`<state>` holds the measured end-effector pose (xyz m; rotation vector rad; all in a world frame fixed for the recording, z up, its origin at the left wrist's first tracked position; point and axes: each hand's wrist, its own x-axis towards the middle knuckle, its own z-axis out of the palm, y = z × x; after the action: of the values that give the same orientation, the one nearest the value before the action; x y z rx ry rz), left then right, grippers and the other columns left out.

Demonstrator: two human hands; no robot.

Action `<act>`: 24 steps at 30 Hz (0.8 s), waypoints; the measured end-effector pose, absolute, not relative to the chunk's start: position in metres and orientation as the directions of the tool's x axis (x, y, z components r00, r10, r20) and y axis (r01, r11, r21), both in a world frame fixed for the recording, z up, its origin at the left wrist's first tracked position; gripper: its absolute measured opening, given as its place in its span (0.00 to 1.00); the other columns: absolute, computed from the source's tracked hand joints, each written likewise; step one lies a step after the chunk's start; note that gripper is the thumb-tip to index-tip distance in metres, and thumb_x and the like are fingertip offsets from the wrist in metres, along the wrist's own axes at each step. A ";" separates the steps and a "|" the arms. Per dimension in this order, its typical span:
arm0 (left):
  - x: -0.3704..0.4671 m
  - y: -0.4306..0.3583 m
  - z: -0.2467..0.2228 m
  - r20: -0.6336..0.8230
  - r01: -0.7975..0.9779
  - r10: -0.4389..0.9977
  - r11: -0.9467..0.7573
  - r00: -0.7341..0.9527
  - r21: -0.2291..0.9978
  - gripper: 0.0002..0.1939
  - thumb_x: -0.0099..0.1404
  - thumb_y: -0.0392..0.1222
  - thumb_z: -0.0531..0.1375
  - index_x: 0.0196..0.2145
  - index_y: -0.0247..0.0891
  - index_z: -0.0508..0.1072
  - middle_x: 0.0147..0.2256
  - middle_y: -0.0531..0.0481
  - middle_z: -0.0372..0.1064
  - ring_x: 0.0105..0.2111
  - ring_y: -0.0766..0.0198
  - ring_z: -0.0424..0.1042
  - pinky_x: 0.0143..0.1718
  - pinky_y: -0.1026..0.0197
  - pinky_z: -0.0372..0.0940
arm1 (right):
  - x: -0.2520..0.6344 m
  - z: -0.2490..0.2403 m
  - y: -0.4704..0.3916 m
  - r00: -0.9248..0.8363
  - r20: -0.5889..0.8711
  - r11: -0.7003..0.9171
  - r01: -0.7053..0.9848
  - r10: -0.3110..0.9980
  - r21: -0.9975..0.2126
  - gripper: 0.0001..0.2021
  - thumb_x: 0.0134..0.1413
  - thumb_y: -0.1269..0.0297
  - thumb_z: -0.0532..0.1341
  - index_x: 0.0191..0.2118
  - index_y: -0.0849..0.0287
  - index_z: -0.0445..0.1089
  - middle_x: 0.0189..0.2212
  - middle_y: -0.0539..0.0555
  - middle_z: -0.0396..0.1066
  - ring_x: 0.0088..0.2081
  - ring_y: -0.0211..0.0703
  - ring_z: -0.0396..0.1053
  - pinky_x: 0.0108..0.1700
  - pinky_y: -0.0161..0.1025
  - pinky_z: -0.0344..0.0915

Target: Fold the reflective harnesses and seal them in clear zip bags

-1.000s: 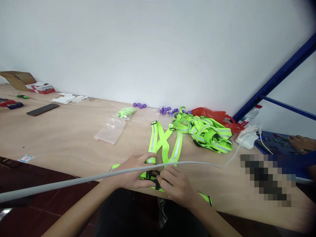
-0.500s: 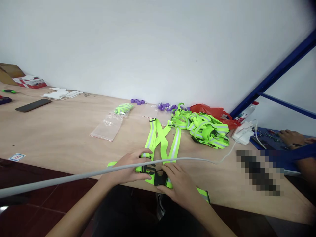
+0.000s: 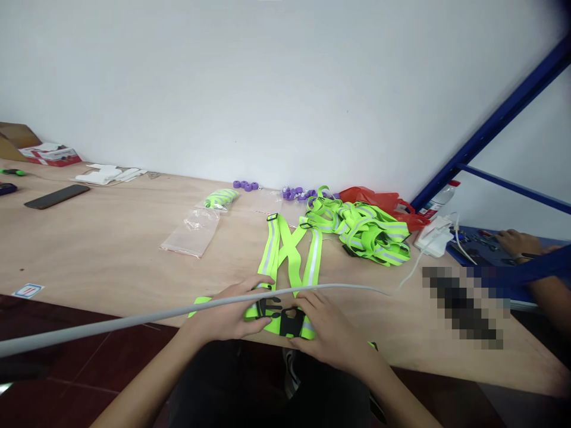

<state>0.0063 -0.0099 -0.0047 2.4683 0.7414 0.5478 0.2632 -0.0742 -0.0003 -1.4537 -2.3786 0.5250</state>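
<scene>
We have one neon-green reflective strap vest (image 3: 292, 249) laid flat at the near edge of the plywood table (image 3: 111, 244), and we take it as our landmark. Our left hand (image 3: 229, 312) lies on the vest's waist belt, fingers curled and pressed down around the pronged half of the black buckle (image 3: 264, 307). Our right hand (image 3: 328, 327), just right of it, pinches the socket half of the buckle (image 3: 292, 321) between thumb and fingers. The two halves sit close together, nearly touching, but we judge them not yet clicked shut. The vest's shoulder straps run away from us, untwisted and spread, so the laying-out looks done and the buckle closure is what remains.

Beyond the vest and to its right lies a tangled heap of more green vests (image 3: 363, 232), apparently unsorted. To the vest's left lies an empty clear plastic bag (image 3: 191, 233), and farther back a bagged folded vest (image 3: 219, 198). A grey cable (image 3: 134, 318) crosses over our hands. Far right of the vest, another person's hand (image 3: 513, 242) rests on a blue tray.
</scene>
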 end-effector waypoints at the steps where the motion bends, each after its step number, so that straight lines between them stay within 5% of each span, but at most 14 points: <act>1: 0.006 -0.009 -0.006 0.242 0.383 0.591 -0.730 0.770 0.566 0.24 0.67 0.45 0.62 0.59 0.41 0.69 0.61 0.40 0.64 0.54 0.49 0.72 0.54 0.54 0.69 | 0.263 0.000 -0.074 -0.435 0.083 0.420 0.775 0.897 -0.473 0.19 0.49 0.65 0.72 0.47 0.58 0.70 0.49 0.59 0.73 0.52 0.56 0.70 0.53 0.53 0.69; 10: 0.007 -0.004 -0.003 0.234 0.360 0.546 -0.761 0.805 0.540 0.22 0.68 0.46 0.62 0.57 0.41 0.69 0.59 0.39 0.67 0.54 0.49 0.73 0.53 0.53 0.70 | 0.277 0.012 -0.074 -0.385 0.242 0.454 0.717 0.890 -0.529 0.28 0.48 0.69 0.72 0.56 0.54 0.67 0.50 0.57 0.75 0.51 0.53 0.72 0.52 0.49 0.70; 24: 0.011 -0.004 -0.001 0.306 0.280 0.491 -0.798 0.816 0.534 0.23 0.68 0.44 0.63 0.59 0.43 0.68 0.57 0.42 0.69 0.53 0.53 0.73 0.52 0.58 0.70 | 0.277 0.014 -0.073 -0.419 0.143 0.428 0.741 0.897 -0.517 0.26 0.51 0.67 0.70 0.57 0.57 0.67 0.55 0.59 0.72 0.56 0.53 0.69 0.58 0.48 0.67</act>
<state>0.0110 -0.0038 -0.0008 2.5243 0.5722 0.6022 0.2773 -0.0730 0.0143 -1.3928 -2.2883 0.5346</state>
